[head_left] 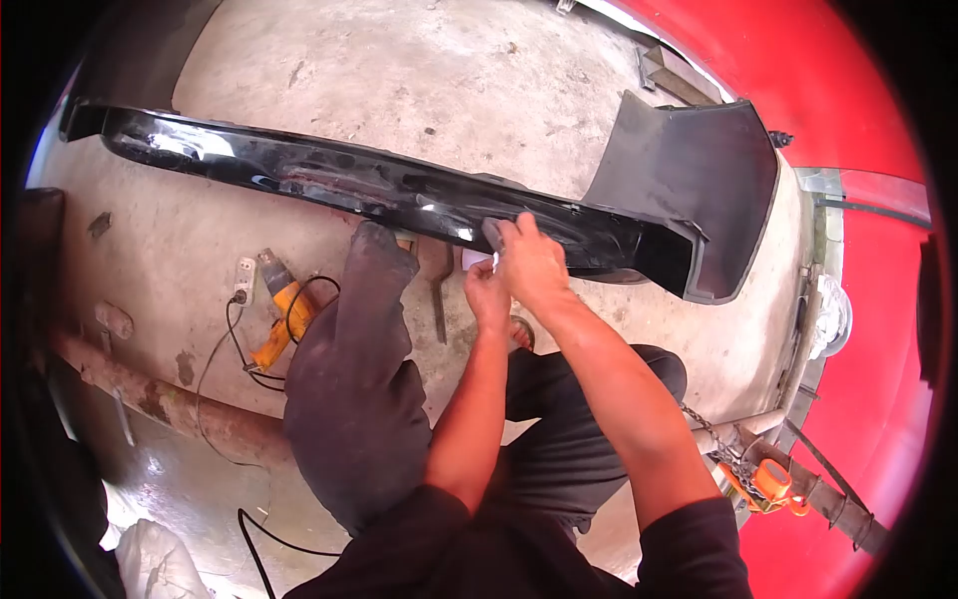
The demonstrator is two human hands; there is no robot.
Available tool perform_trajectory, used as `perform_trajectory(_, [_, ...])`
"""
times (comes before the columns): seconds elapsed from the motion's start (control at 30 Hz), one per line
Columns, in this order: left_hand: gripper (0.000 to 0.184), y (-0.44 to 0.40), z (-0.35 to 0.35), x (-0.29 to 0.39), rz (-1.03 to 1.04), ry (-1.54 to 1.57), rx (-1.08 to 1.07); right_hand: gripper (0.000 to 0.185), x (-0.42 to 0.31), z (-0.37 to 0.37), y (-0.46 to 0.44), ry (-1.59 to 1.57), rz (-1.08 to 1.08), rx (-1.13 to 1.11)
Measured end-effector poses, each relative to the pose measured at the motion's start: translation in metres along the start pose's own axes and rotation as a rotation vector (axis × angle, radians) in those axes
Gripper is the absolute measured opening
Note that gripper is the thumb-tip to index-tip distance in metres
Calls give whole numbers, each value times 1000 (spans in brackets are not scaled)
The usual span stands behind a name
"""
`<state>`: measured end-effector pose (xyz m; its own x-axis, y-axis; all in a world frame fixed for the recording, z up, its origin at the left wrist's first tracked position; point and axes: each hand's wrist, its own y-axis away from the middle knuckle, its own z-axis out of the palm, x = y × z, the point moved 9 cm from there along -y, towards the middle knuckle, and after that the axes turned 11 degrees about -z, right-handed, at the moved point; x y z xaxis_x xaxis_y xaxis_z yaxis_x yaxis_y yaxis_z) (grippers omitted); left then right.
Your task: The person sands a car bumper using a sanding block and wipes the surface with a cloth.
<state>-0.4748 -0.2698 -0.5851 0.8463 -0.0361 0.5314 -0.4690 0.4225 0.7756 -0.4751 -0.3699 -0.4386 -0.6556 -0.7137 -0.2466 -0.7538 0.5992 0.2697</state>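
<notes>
A long, glossy black car bumper [329,170] stretches across the floor in front of my knees, with scuffed, dull patches along its face. My right hand [534,265] is at the bumper's near edge, fingers curled around a small dark grey piece [492,234] whose kind I cannot make out. Just below and to its left, my left hand [487,297] has its fingertips pinched at a small white piece [496,262]. The two hands nearly touch, and the right one partly hides what lies between them.
A yellow heat gun [284,304] with a black cable lies left of my leg, beside a white socket strip [244,277]. A dark metal bar [439,299] is between my feet. Rusty pipe [180,389] crosses at left. Red bodywork [798,80] and an orange chain hoist [771,480] are at right.
</notes>
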Motion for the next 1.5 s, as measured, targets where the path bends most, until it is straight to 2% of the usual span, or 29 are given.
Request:
perform_trajectory(0.23, [29, -1, -3, -7, 2, -165, 94, 41, 62, -22, 56, 99, 97, -15])
perform_trajectory(0.3, [30, -1, -2, -8, 17, -145, 80, 38, 56, -29, 56, 258, -15, 8])
perform_trajectory(0.43, [33, -6, -2, -10, 64, -87, 75, 33, 44, -35, 42, 408, -92, -29])
perform_trajectory(0.5, [35, 7, -3, -4, 63, -113, 113, 20, 50, -40, 36, 463, -25, -107])
perform_trajectory(0.57, [38, 19, 3, 4, -8, 15, 69, 16, 54, -47, 32, 462, -18, -118])
perform_trajectory(0.63, [38, 5, 1, -12, 26, -5, 69, 19, 66, -41, 29, 558, 21, -239])
perform_trajectory(0.67, [37, 5, 3, -15, 0, 16, 39, 27, 73, -40, 32, 512, 66, -264])
perform_trajectory(0.7, [36, 6, 6, -16, -26, 40, 10, 27, 79, -35, 35, 518, 62, -267])
perform_trajectory(0.77, [36, 11, 8, -11, -54, 70, -10, 31, 87, -30, 40, 301, -9, -142])
perform_trajectory(0.8, [36, 10, 9, -14, -76, 91, -33, 35, 90, -27, 40, 119, 24, -189])
perform_trajectory(0.83, [36, 8, 7, -14, -76, 97, -20, 35, 87, -25, 34, 118, 15, -199])
perform_trajectory(0.9, [36, 7, 10, -17, -55, 146, -67, 42, 73, -6, 26, -236, -29, -290])
perform_trajectory(0.93, [37, 7, 9, -17, -48, 108, -55, 48, 64, 5, 17, -291, -29, -341])
perform_trajectory(0.97, [37, 7, 7, -18, -53, 104, -43, 48, 56, 12, 9, -299, -30, -352])
perform_trajectory(1.03, [38, 5, 9, -24, -95, 186, -72, 48, 25, 7, -12, -262, -239, -237])
perform_trajectory(1.13, [38, 7, 12, -20, -100, 171, -68, 48, 7, -3, -37, -255, -273, -151])
perform_trajectory(1.27, [39, 7, 8, -23, -68, 52, -16, 53, -17, -11, -44, -58, -256, -147])
perform_trajectory(1.4, [35, 4, 4, -24, -81, 62, 10, 56, -10, 4, -49, -42, -203, -145])
perform_trajectory(1.5, [37, 7, 4, -19, -15, 35, 8, 55, -10, 6, -52, -45, -207, -138])
